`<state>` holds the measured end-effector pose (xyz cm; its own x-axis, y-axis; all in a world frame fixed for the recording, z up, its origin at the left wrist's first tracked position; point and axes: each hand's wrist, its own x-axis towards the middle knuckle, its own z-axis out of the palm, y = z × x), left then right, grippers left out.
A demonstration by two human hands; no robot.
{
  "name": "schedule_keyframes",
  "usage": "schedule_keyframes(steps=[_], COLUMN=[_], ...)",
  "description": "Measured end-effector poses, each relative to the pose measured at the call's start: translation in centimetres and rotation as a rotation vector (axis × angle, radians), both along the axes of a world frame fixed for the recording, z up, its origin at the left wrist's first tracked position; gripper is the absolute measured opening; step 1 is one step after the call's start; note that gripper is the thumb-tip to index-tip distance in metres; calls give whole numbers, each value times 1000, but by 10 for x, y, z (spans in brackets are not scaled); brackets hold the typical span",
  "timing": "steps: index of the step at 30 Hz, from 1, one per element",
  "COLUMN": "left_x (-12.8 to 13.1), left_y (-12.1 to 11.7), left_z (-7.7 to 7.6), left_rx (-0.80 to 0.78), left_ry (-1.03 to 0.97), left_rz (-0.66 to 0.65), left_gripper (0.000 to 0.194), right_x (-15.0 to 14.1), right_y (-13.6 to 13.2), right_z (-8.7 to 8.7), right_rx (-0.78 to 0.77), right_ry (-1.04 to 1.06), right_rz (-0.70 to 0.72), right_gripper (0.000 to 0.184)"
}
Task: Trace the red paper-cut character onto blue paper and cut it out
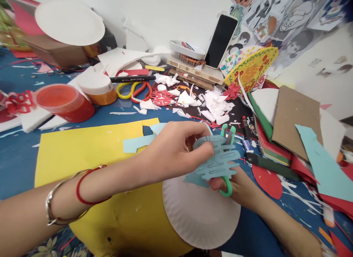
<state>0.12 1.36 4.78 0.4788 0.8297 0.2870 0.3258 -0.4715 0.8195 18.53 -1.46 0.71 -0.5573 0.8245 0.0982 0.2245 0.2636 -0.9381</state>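
Note:
Between the thumb and fingers of my left hand (190, 143) is a light blue paper cutout (217, 161) with pencil lines and narrow slits, its right edge cut into strips. My right hand (234, 181) is behind and below the cutout, closed around green-handled scissors (227, 189). One handle loop shows under the paper, and green ends stick up above it. The paper hides much of the scissors and the right fingers. Beneath both hands, a white paper plate (202, 216) lies partly over a yellow sheet (91, 150). Light blue scraps (138, 143) rest beside my left wrist.
Jars of red paint (66, 102) and orange paint (97, 88) stand at left. Yellow and red scissors (138, 91) lie near white scraps (217, 102). A phone (222, 41) leans at the back. Stacked card (298, 120) and a dark green pen (273, 166) are at right.

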Motion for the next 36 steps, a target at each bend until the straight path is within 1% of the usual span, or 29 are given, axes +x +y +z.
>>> schedule_keyframes(steps=[8, 15, 24, 36], left_x=[-1, -1, 0, -3], left_y=[0, 0, 0, 1], left_z=[0, 1, 1, 3], left_rx=[-7, 11, -30, 45], left_ry=[15, 38, 15, 12], left_rz=[-8, -23, -7, 46], left_gripper=[14, 13, 15, 15], right_x=[2, 3, 3, 4], right_y=[-1, -2, -2, -1], right_z=[0, 0, -2, 0], right_rx=[-70, -155, -145, -218], right_ry=[29, 5, 23, -5], right_rz=[-3, -14, -6, -4], right_gripper=[42, 38, 37, 42])
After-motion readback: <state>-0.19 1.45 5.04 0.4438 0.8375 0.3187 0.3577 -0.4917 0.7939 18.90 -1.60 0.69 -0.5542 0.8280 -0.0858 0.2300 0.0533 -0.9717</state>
